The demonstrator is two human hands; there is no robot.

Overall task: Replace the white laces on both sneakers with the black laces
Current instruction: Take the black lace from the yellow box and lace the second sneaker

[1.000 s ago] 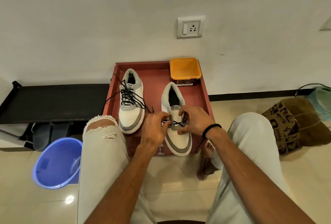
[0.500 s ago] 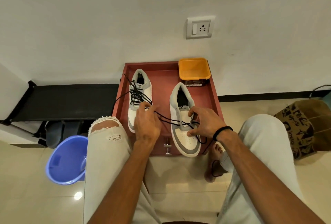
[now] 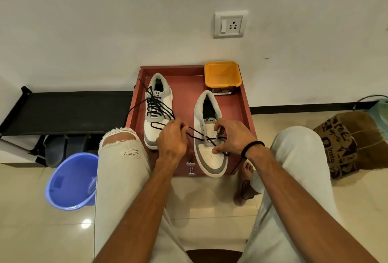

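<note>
Threading the thin black lace (image 3: pixel 196 134) through the lowest eyelets of the right-hand white-and-grey sneaker (image 3: pixel 211 136) is judged the step in hand. One end is pinched taut by the curled left hand (image 3: pixel 171 138); the shoe's eyelet flap is pinched by the right hand (image 3: pixel 233 136). Both ends should be evened before crossing upward. Farther back on the red tray (image 3: pixel 184 86), the other sneaker (image 3: pixel 157 111) is already laced black.

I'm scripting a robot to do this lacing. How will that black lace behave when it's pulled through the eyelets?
The black lace probably is floppy: it sags and curves between the left hand and the right sneaker. It looks thin and light, so it likely needs a pinch. Loose loops may snag.
</note>
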